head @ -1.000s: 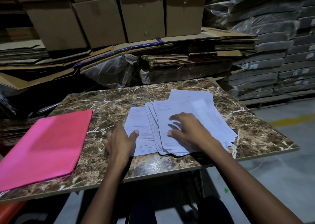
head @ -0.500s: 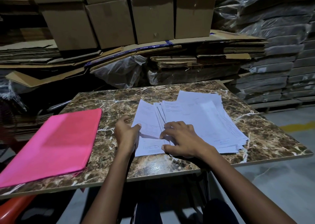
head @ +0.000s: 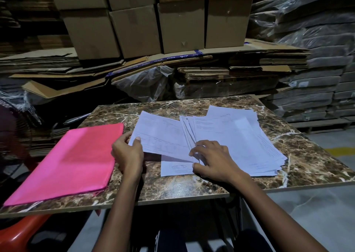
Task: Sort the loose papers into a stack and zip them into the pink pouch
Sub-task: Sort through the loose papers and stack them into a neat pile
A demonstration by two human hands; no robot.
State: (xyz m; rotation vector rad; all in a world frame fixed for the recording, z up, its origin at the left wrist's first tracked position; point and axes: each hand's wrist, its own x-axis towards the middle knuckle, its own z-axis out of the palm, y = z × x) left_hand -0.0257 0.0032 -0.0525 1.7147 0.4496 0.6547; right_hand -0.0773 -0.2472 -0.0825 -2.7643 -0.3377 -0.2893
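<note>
Beside the pink pouch (head: pixel 65 161), our left hand (head: pixel 128 153) pinches one sheet (head: pixel 159 134) off the fanned papers (head: pixel 236 136); our right hand (head: pixel 213 160), fingers bent, pins them. Lift slowly, keeping the fan pressed.

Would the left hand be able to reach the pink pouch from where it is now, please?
Probably yes. The left hand is just beside the pink pouch with nothing lying between them, but its fingers pinch a paper sheet, which it would have to set down first.
</note>
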